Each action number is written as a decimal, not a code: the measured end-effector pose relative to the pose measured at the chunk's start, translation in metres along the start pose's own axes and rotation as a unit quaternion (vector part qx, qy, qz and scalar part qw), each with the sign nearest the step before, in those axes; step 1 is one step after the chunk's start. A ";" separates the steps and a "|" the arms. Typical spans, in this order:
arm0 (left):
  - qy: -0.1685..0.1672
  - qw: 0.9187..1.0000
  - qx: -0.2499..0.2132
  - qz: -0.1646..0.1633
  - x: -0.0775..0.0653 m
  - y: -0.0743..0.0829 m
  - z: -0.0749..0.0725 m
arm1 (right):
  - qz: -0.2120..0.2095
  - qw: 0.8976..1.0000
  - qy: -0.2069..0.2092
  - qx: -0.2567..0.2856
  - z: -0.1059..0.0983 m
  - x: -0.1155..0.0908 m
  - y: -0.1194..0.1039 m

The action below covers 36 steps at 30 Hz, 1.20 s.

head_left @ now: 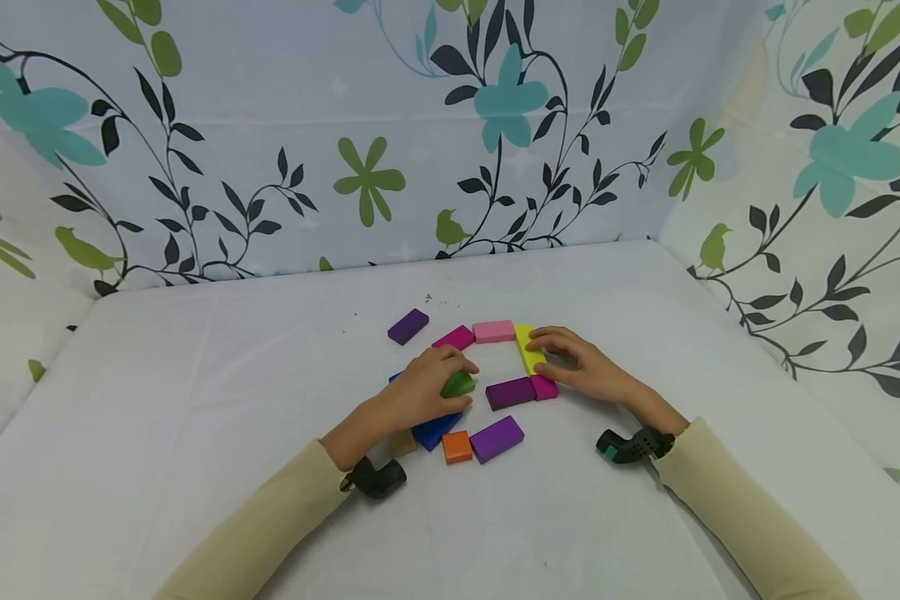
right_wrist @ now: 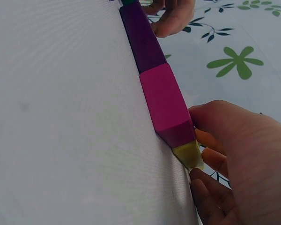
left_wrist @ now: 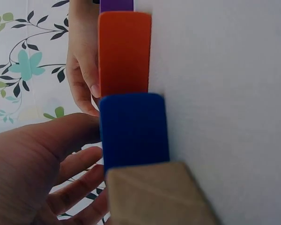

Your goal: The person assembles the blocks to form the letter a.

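Observation:
My left hand (head_left: 420,387) curls over a green block (head_left: 458,384), thumb on the near side and fingers on the far side. Under and beside this hand is a blue block (head_left: 437,431), partly covered; the left wrist view shows it between an orange block (left_wrist: 124,51) and a tan wooden block (left_wrist: 154,194). My right hand (head_left: 581,364) holds a yellow block (head_left: 526,348) between thumb and fingers at the row's right end. A magenta block (head_left: 545,388) touches the yellow one's near end, joined by a dark purple block (head_left: 510,393) on its left.
A light pink block (head_left: 493,332) and a hot pink block (head_left: 454,336) line the far side. One purple block (head_left: 408,326) lies apart at the back left, another purple block (head_left: 497,439) at the front. White cloth (head_left: 217,400) covers the table, with a patterned curtain (head_left: 270,108) behind.

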<state>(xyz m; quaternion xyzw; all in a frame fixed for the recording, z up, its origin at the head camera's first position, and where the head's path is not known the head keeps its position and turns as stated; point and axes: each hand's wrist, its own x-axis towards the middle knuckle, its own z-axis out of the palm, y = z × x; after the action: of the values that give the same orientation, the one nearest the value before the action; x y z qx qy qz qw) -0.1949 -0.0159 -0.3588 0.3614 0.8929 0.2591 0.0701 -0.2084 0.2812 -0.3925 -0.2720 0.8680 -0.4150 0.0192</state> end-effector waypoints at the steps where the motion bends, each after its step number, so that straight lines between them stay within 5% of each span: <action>1: 0.002 1.000 0.000 -0.002 -0.001 0.000 0.000 | 0.001 1.000 0.000 0.001 0.000 0.000 0.000; 19: -0.011 1.000 -0.011 0.009 -0.017 0.008 0.001 | -0.001 1.000 0.001 0.003 0.000 0.001 0.001; 28: 0.019 0.999 -0.031 -0.023 -0.018 0.005 0.002 | -0.004 1.000 0.002 0.005 0.001 0.000 0.001; 36: 0.011 0.999 -0.044 -0.012 -0.019 0.007 0.002 | -0.006 1.000 0.002 0.000 0.000 0.001 0.003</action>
<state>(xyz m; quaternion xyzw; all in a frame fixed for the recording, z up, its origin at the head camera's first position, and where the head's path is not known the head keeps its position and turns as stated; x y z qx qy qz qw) -0.1767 -0.0238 -0.3579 0.3443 0.8855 0.3017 0.0789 -0.2102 0.2823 -0.3949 -0.2765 0.8662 -0.4159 0.0151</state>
